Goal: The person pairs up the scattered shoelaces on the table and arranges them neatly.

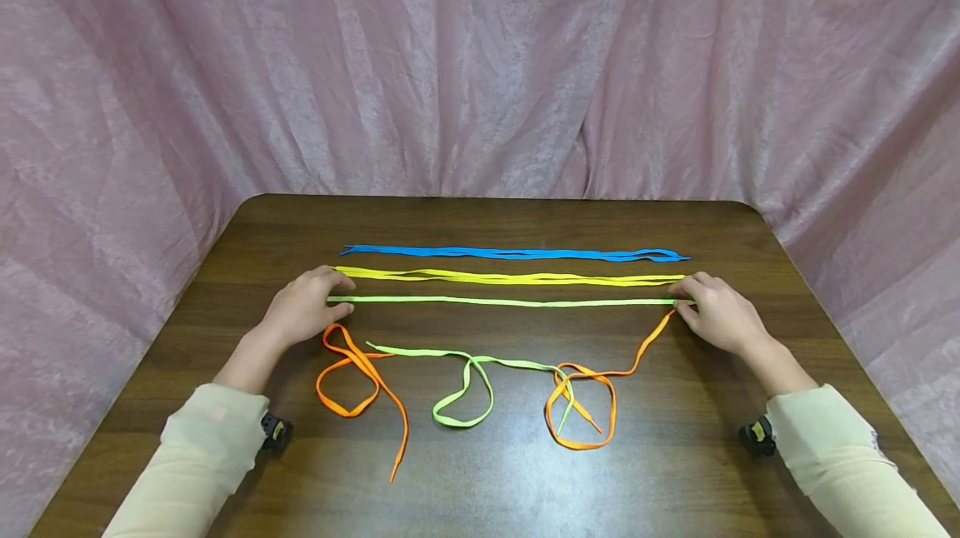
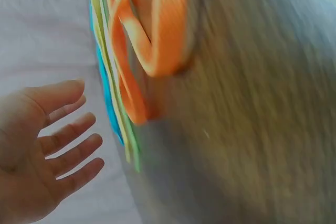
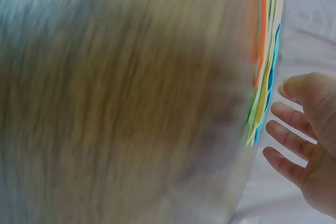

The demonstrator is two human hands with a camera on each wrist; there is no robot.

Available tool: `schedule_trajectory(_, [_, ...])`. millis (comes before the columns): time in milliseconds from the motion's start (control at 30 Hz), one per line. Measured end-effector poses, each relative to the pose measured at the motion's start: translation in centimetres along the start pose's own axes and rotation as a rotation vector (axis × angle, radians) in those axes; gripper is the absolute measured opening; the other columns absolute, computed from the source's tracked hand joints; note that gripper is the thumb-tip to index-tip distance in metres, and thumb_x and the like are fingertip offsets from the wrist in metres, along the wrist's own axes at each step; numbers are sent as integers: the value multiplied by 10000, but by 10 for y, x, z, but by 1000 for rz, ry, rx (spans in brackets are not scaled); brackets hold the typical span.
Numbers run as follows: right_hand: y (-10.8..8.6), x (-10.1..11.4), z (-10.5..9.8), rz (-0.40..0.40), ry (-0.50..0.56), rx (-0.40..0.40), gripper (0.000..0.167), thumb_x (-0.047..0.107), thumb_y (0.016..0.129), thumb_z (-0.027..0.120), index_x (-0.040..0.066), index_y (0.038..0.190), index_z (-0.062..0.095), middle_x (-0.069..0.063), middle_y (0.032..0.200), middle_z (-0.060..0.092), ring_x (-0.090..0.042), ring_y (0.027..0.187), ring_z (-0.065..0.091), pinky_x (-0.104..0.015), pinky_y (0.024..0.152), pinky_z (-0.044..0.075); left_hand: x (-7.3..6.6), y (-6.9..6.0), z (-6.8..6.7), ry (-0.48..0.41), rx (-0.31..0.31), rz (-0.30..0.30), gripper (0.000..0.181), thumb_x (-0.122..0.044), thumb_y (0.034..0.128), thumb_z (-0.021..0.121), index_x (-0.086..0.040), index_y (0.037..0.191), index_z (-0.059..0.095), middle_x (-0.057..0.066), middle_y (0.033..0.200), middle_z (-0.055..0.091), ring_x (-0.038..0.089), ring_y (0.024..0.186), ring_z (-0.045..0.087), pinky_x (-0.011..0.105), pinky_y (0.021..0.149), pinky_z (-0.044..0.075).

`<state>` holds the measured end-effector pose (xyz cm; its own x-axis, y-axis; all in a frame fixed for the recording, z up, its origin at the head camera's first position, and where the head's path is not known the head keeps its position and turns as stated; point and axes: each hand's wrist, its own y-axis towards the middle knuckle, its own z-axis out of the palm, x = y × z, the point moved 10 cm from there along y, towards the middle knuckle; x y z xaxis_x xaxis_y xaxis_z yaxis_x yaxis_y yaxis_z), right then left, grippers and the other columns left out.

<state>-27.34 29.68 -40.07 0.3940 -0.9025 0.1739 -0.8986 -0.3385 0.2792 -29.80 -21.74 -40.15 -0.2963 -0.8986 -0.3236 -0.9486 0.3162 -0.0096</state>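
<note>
A light green shoelace (image 1: 510, 302) lies straight across the table. My left hand (image 1: 303, 305) is at its left end, thumb and fingers apart on either side of it. At the other end is my right hand (image 1: 717, 311), its thumb and fingers likewise parted. Both wrist views show loosely spread fingers holding nothing, on the left hand (image 2: 50, 140) and the right hand (image 3: 310, 135). Just beyond lie yellow shoelaces (image 1: 510, 278) and blue shoelaces (image 1: 510, 254), laid out parallel. The tip of an orange shoelace (image 1: 643, 348) ends near my right thumb.
Nearer me, another light green shoelace (image 1: 491, 396) lies loosely curved, crossing the right orange lace. A second orange shoelace (image 1: 360, 363) is looped at the left. Pink curtains (image 1: 480, 63) hang behind the brown wooden table (image 1: 480, 488).
</note>
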Motion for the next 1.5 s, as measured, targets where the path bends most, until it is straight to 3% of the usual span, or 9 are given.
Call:
schedule_trajectory(367, [13,53,7,-163,-26,-9,202,92,769,703,65,962,649,-65,892,604,-273,770,601,-428,635,485,-65,-1,17,67,43,197,398,-252,773,735,-92,1119,624,101,1119,589,300,1007,571,464,796,473])
schedule_trajectory(567, [15,83,13,-251,-26,-10,214,111,761,716,72,961,648,-61,887,607,-247,762,600,-398,619,480,-90,-7,34,93,76,294,407,-267,740,764,-98,1087,635,65,1045,584,257,956,569,414,791,476])
schedule_trajectory(767, [15,112,22,-325,-8,12,222,139,764,723,92,967,649,-42,936,596,-252,842,598,-412,685,492,-100,-7,49,134,126,313,395,-290,735,764,-117,1065,632,45,1006,571,246,926,575,402,763,478])
schedule_trajectory(933, [14,133,28,-381,-3,26,229,169,771,719,112,977,639,-11,914,575,-211,807,579,-362,653,483,-100,-5,58,147,166,298,340,-278,729,770,-136,1002,625,21,940,557,193,815,561,360,693,467])
schedule_trajectory(1033, [13,144,29,-408,3,23,230,171,771,716,119,979,633,2,892,567,-191,779,561,-336,642,471,-100,-3,60,142,178,286,300,-267,725,775,-143,941,607,2,887,537,147,743,516,321,649,439])
schedule_trajectory(1267, [13,164,36,-426,16,69,232,202,792,692,125,1001,630,0,942,589,-202,848,580,-365,745,476,-101,-2,62,110,212,273,213,-201,729,772,-169,752,562,-28,765,487,123,671,432,274,591,368])
schedule_trajectory(1500, [12,184,41,-465,13,93,239,281,812,678,151,1009,639,32,927,582,-163,839,570,-330,672,469,-105,-6,63,112,231,292,238,-180,769,739,-200,660,528,-48,713,458,122,664,409,266,578,349])
